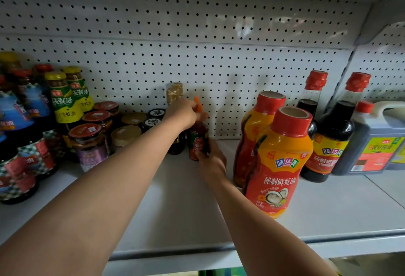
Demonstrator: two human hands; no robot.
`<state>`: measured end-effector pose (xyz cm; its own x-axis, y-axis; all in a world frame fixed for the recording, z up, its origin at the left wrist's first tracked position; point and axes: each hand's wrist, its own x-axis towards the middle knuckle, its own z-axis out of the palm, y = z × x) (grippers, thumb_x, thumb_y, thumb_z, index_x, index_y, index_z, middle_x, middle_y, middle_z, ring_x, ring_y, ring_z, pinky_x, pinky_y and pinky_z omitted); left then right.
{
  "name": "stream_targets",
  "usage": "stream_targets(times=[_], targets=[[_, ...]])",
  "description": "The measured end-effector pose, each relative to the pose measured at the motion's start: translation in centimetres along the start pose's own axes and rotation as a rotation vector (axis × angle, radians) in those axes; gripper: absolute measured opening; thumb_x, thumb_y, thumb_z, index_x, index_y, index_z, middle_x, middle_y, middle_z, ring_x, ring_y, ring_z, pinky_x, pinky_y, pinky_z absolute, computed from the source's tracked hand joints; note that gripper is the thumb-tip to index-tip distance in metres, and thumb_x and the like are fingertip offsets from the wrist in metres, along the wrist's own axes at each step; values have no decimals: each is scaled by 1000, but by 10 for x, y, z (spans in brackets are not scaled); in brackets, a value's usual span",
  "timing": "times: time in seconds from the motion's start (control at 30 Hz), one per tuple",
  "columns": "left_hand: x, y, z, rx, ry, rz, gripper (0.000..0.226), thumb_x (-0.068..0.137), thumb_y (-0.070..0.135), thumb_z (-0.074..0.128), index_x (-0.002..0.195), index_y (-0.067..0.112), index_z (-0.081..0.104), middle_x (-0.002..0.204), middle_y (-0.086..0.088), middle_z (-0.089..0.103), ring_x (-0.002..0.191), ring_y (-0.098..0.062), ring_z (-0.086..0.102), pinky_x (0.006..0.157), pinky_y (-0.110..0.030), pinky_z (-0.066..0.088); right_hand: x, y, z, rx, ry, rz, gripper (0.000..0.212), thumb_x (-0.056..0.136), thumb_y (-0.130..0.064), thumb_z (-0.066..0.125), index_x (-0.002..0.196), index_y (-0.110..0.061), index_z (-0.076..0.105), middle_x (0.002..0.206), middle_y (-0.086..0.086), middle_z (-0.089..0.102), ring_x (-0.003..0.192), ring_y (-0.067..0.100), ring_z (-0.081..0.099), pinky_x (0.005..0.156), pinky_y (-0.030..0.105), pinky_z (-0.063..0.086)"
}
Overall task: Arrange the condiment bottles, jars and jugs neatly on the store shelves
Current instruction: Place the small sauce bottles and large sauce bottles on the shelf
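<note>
A small red chili sauce bottle (199,142) with an orange nozzle stands near the back of the white shelf (179,205). My left hand (183,114) grips its neck from above. My right hand (211,161) holds its base from the front. Just left of it stand dark gold-capped bottles (173,96), partly hidden behind my left hand. Two orange-red oyster sauce bottles (279,161) stand to the right, one behind the other.
Jars with red, gold and black lids (92,144) and yellow-labelled bottles (63,100) crowd the left. Checked-label bottles (24,161) stand at the far left. Dark soy bottles (331,142) and a jug (379,142) stand at right. Pegboard (197,34) backs the shelf.
</note>
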<state>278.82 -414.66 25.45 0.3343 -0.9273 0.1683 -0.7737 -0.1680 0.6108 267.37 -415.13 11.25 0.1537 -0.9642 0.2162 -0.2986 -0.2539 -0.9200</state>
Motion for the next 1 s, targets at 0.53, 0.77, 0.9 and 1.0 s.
stream_targets(times=[0.53,0.77,0.9,1.0], targets=[[-3,-7,-1,263,224,3,38,87,61,63,86,23,67,82,1,67,73,-22,68,72,-39,58,23,-2,16,-220,-22,193,37,91,-48,64,122,-38,45,125,-8,67,109,22,65,78,34,44],[-6,-10,1,231,248,41,39,87,61,61,82,23,68,72,1,66,70,-23,68,65,-36,55,22,5,19,-186,20,133,34,87,-50,65,116,-43,48,123,-10,68,108,19,65,76,32,41],[-4,-12,4,207,299,54,40,86,60,64,74,22,67,68,3,63,68,-21,64,54,-30,41,22,8,18,-171,11,90,39,89,-45,63,126,-43,53,126,-9,67,112,18,64,77,31,42],[-2,-13,10,217,326,49,41,86,61,63,73,21,67,69,4,63,68,-19,63,53,-28,40,26,10,19,-171,13,111,41,89,-45,63,128,-42,54,125,-6,68,111,21,65,79,35,48]])
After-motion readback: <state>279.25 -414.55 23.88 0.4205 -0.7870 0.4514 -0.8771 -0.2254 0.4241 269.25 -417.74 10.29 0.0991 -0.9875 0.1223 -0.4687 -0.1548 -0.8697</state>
